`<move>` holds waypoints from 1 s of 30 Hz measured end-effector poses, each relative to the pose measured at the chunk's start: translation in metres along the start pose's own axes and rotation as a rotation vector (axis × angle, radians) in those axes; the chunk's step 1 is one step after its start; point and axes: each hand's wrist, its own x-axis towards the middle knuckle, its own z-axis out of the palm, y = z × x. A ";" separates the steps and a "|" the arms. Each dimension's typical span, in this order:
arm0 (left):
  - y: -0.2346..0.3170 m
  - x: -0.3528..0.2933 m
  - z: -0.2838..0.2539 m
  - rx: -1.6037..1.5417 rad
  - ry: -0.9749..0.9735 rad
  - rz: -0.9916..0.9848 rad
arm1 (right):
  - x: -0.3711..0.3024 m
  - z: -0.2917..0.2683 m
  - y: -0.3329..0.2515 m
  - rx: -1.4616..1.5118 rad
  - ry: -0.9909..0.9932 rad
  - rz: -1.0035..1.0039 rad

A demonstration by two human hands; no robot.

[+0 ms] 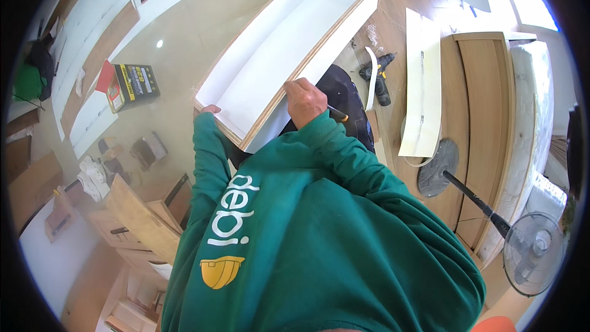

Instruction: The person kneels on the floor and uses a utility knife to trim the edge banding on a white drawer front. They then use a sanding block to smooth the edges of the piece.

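Note:
A long white drawer box with bare wood-coloured edges lies tilted across my lap, its open side up. My left hand grips its near left corner; only a few fingers show past the green sleeve. Over the right long edge, near the close end, my right hand is closed, knuckles up against the rim. From under that hand sticks a slim tool handle, dark with an orange end; its working tip is hidden.
A cordless drill lies right of the box, beside a curled white strip and a long cream panel. A black and yellow carton stands left. A pedestal fan lies at lower right; wooden cabinet parts crowd the lower left.

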 end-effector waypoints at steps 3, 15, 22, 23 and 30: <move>0.003 -0.044 0.010 -0.192 0.058 0.253 | 0.024 -0.009 0.046 -0.181 0.020 0.176; -0.028 -0.092 -0.013 -0.095 0.065 0.328 | 0.076 0.008 0.144 0.138 0.154 0.461; -0.057 -0.106 -0.024 -0.233 0.375 0.351 | 0.129 0.075 0.123 0.229 -0.182 0.312; -0.058 -0.107 -0.022 -0.260 0.430 0.372 | 0.135 0.081 0.116 0.230 -0.224 0.328; -0.066 -0.104 -0.006 -0.391 0.690 0.438 | 0.130 0.104 0.088 0.228 -0.216 0.342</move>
